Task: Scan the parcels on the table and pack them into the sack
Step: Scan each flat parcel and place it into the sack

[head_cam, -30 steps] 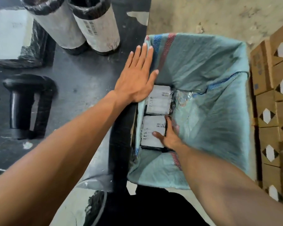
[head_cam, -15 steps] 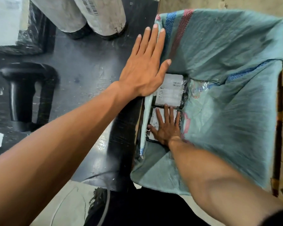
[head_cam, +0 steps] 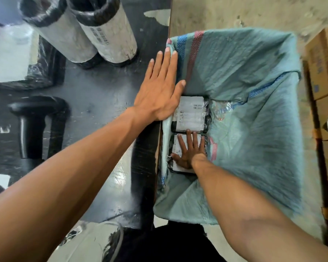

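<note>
Right hand is pressing flat, fingers straight, on the near parcel inside the sack, covering its label. Left hand is lying flat, holding nothing, on the table edge.

Black table carries two rolls, scanner, wrapped parcel.

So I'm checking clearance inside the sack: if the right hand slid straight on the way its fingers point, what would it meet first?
Probably the farther black-wrapped, white-labelled parcel: the right hand lies flat on the nearer one, its fingertips about at the seam.
</note>
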The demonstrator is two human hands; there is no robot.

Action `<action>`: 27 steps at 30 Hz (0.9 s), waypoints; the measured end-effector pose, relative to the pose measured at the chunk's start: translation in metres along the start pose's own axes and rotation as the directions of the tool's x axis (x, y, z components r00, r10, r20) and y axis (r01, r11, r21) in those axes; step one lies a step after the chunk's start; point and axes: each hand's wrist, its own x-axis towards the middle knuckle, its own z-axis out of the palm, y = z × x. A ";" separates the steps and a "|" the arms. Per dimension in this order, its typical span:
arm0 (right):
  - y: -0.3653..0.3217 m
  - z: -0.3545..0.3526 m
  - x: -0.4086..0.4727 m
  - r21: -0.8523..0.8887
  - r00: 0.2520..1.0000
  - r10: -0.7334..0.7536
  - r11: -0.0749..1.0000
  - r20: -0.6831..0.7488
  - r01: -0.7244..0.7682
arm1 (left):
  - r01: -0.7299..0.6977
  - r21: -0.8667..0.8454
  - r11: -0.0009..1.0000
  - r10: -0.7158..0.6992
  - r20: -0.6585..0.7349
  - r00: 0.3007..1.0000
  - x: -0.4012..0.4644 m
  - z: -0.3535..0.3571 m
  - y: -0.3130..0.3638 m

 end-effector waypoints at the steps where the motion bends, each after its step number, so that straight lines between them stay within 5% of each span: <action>1: 0.000 -0.007 -0.001 -0.009 0.999 -0.001 1.000 0.037 0.001 | 0.001 -0.005 1.000 -0.001 0.004 1.000 0.000 0.000 0.000; 5: 0.005 -0.044 -0.017 0.098 0.993 -0.032 0.995 0.112 0.021 | 0.012 -0.025 1.000 -0.011 0.019 1.000 0.001 -0.002 0.001; 11: 0.019 -0.076 -0.054 0.376 0.988 0.107 0.925 -0.109 -0.059 | 0.024 -0.106 0.994 -0.022 0.021 1.000 -0.002 -0.005 0.002; 17: 0.026 -0.107 -0.105 0.515 0.899 0.226 0.857 -0.376 -0.001 | 0.043 -0.343 0.938 -0.058 -0.035 0.998 -0.011 -0.012 0.007; 23: 0.005 -0.154 -0.166 0.613 0.635 0.390 0.772 -0.667 0.170 | -0.070 -0.490 0.869 0.020 -0.105 0.994 -0.034 -0.050 -0.012; 27: -0.048 -0.206 -0.202 0.551 0.387 0.433 0.786 -0.814 0.279 | -0.327 -0.430 0.842 0.120 -0.442 0.889 -0.048 -0.108 -0.053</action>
